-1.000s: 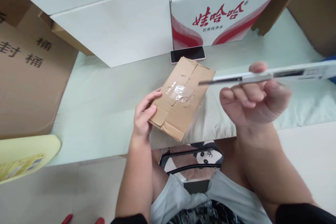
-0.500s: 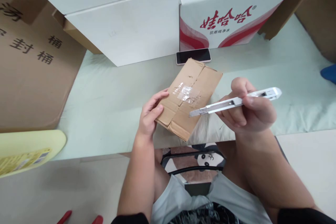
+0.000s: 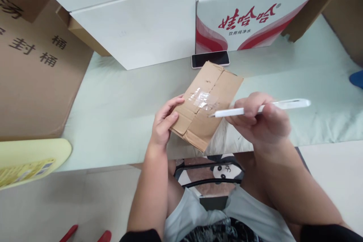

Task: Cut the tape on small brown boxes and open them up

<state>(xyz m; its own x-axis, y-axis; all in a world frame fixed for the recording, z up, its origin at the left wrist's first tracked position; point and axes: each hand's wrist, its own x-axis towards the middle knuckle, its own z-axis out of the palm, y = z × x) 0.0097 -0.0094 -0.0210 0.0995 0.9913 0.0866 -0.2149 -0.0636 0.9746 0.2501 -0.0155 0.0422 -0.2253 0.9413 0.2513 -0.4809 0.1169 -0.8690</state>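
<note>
**Utility knife (image 3: 231, 112) over taped cardboard box (image 3: 205, 111)**

Your left hand (image 3: 164, 121) grips the box's left edge, thumb on top. Your right hand (image 3: 261, 117) is closed round the knife; tip over the box, contact unclear. Box held tilted, near the cloth-covered surface's (image 3: 127, 109) front edge. Far corner partly blocks the phone (image 3: 210, 59), just before the water carton (image 3: 246, 22).

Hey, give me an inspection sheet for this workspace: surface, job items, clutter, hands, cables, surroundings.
Surface: pale green cloth, wrinkled at right.
Job items: carton with clear tape on its face; white knife, tip over the carton, contact unclear.
Clutter: phone lying behind the carton.
Hands: left hand grips the carton's left side; right hand holds the knife.
Cables: nothing seen.
Surroundings: white box and red-and-white box behind; brown box and yellow object at left.
</note>
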